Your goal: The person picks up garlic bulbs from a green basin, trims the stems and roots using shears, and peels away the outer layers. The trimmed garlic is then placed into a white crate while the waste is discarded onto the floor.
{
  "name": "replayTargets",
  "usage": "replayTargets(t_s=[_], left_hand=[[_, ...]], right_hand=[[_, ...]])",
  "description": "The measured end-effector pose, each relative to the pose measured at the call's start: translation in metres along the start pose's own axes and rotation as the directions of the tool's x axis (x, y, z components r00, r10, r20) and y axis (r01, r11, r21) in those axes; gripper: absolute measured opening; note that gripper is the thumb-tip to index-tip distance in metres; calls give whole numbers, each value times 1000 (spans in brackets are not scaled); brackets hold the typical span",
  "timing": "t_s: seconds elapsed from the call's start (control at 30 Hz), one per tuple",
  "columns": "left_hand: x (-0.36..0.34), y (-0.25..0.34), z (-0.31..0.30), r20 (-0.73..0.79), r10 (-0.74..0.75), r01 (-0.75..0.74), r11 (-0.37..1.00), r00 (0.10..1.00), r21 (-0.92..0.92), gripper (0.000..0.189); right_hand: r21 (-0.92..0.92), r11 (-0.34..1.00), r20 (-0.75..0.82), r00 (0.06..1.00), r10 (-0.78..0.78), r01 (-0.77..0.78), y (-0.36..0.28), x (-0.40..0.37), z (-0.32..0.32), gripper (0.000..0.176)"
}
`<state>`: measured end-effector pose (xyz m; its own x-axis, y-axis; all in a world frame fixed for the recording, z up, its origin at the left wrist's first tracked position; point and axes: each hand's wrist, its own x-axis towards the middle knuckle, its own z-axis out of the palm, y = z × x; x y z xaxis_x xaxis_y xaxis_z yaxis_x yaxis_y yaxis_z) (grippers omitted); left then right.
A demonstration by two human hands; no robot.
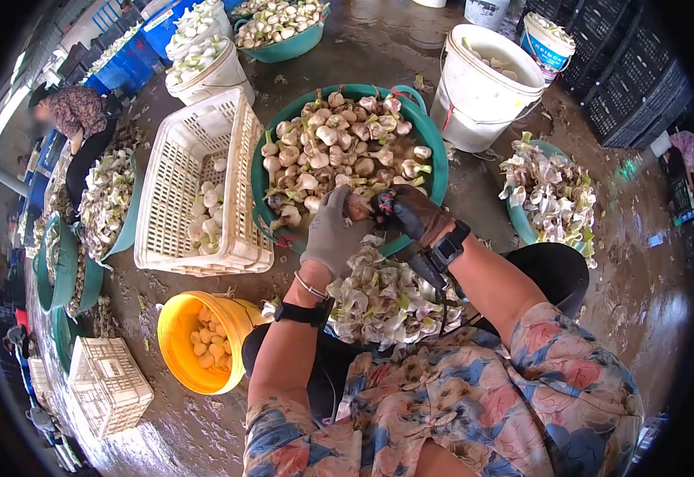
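My left hand (337, 232), in a grey glove, is closed around a garlic bulb (356, 207) with a reddish-brown skin. My right hand (420, 215), in a dark, wet-looking glove, is closed right beside that bulb. Something dark with red spots shows at its fingertips, too small to name. Both hands are over the near edge of a green tub (440, 151) heaped with garlic bulbs (339, 131), some standing in murky water. Below the hands, a pile of garlic peelings (383, 298) lies close to my lap.
Left of the tub stands a white plastic crate (160, 199) holding peeled bulbs. A yellow bucket (174, 342) with bulbs is nearer me. At right are a white bucket (474, 107) and a basin of peelings (550, 191). Another person (81, 111) bends over at far left; black crates (633, 79) are stacked far right.
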<state>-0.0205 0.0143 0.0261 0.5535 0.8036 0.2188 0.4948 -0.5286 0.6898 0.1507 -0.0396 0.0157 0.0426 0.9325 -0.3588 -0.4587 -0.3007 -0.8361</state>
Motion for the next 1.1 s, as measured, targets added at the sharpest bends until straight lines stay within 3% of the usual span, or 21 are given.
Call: replayTargets(t_s=[0.03,0.1,0.13,0.2,0.23,0.27,0.33,0.37,0.47,0.5,0.53,0.57,0.6,0.67,0.73,0.77,0.8,0.87,0.97,1.03,1.1], left_hand=[[0,1,0,2,2,-2,1000,1000,0,67],[0,3,-1,143,-228,269,849,963,-455,54],[-1,4,-4,144,-228,269,850,963,-453,54],[-4,4,-11,412,-288,492,318,865,-810,38],[-3,-2,-5,455,-279,522,252,846,-815,33],[-3,-4,-3,456,-279,523,254,845,-814,33],[-1,0,-2,404,-319,496,297,857,-816,44],[-1,9,1,294,-386,445,396,874,-804,56],[-1,-3,11,237,-336,394,549,912,-737,63],[2,-27,32,58,-263,228,683,963,-693,63],[3,-25,33,60,-261,229,683,963,-694,63],[3,-23,32,10,-263,203,722,965,-662,63],[3,-20,30,-42,-263,179,759,964,-626,63],[2,-13,25,-3,-312,224,689,950,-689,61],[1,-3,14,38,-358,265,610,933,-747,60],[0,1,7,149,-373,340,526,916,-779,60],[0,4,3,260,-375,417,439,890,-796,60],[-1,9,5,261,-359,412,456,896,-789,56],[-1,6,3,312,-327,440,473,892,-763,47],[-1,-4,4,363,-312,475,471,878,-744,42],[1,-11,7,474,-244,529,278,846,-802,36]], right_hand=[[-30,999,47,999,-19,21,1,2,-3,14],[-67,997,68,997,-42,47,4,3,-7,13],[-105,992,92,994,-63,73,4,4,-8,13],[-227,968,80,992,-95,111,8,12,-11,12],[-347,927,72,989,-127,144,9,14,-12,12],[-345,928,71,989,-128,145,14,11,-13,12],[147,989,-73,997,10,0,7,-7,3,16],[149,989,-74,997,10,1,7,-5,3,16],[173,984,-48,997,61,-52,18,3,-2,21],[-214,966,-24,988,-151,143,27,12,-11,21],[-558,767,79,940,-332,318,36,22,-19,22],[-532,837,-24,986,-164,127,43,35,-25,24],[-531,838,-23,986,-164,127,38,27,-18,24],[-63,986,26,988,-154,155,17,0,6,25],[14,993,-11,993,-115,115,8,-8,13,19],[91,993,-52,996,-76,80,7,-9,13,16],[90,993,-55,996,-74,78,10,-6,9,16],[-267,933,-15,968,-252,239,18,7,-1,16],[-323,883,0,933,-361,342,21,11,-4,15],[-243,939,-34,966,-258,242,16,8,-1,13],[-161,977,-61,987,-150,138,19,7,-1,12]])
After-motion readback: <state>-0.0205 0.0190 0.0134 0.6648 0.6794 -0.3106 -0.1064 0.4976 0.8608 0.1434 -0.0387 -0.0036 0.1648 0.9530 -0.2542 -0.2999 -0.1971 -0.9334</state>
